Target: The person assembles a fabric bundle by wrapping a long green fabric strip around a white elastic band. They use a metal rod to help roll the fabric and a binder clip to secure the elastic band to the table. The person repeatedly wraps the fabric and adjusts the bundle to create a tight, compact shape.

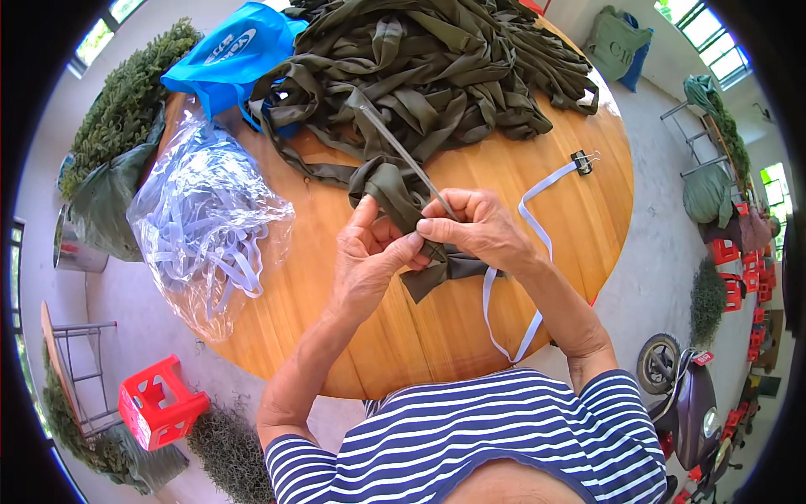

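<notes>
A dark olive fabric strip (pixel 388 186) is pinched between the fingers and thumb of my left hand (pixel 374 244). Close beside it, my right hand (pixel 478 227) is closed with thumb and forefinger on the lower end of a thin metal rod (pixel 405 154), at the fabric's edge. The rod slants up and left toward a large heap of olive fabric strips (pixel 437 67). A pale elastic band (pixel 537 197) runs from a black binder clip (pixel 581 163) past my right forearm and back to the fabric below my hands. How it joins the fabric is hidden.
A clear plastic bag of pale elastic (pixel 210 227) lies at the table's left, below a blue bag (pixel 231 55). The round wooden table (pixel 336 353) fills the middle. A red stool (pixel 159 403), artificial greenery (pixel 126 101) and a scooter (pixel 693 403) stand around it.
</notes>
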Action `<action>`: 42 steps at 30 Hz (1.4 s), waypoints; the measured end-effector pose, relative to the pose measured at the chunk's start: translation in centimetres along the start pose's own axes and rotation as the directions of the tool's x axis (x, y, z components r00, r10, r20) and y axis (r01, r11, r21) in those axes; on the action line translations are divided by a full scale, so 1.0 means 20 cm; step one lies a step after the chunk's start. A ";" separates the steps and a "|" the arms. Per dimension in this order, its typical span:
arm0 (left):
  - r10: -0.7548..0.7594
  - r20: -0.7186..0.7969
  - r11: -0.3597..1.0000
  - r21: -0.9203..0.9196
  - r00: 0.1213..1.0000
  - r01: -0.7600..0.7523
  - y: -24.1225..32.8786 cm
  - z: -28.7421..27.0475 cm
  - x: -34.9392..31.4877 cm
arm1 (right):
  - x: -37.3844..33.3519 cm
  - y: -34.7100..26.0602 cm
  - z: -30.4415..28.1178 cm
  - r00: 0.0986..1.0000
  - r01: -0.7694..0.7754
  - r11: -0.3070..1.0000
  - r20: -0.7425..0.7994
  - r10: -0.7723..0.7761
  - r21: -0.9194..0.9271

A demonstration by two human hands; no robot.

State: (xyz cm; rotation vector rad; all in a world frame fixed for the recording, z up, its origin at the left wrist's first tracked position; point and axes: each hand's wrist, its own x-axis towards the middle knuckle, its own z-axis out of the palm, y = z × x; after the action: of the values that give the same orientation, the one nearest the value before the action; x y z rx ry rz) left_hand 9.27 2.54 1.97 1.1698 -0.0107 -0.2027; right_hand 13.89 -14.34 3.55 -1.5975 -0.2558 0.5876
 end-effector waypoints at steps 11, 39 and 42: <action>0.078 -0.081 0.991 -0.099 0.994 -0.086 -0.01 -0.02 0.02 | 0.01 0.02 0.02 0.986 0.098 0.991 -0.146 -0.084 0.086; 0.173 -0.235 0.979 -0.064 0.956 -0.193 0.15 -0.12 -0.13 | -0.02 -0.05 0.17 0.985 0.129 0.980 0.134 -0.109 -0.148; 0.124 -0.249 0.983 -0.098 0.960 -0.153 0.13 -0.10 -0.12 | -0.01 -0.03 0.15 0.980 0.112 0.989 0.173 -0.095 -0.093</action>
State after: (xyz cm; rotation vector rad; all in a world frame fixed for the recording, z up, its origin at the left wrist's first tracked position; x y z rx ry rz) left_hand 7.43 5.68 3.81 1.0660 0.1325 0.0644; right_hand 12.31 -11.71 4.15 -1.6236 -0.4992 0.6375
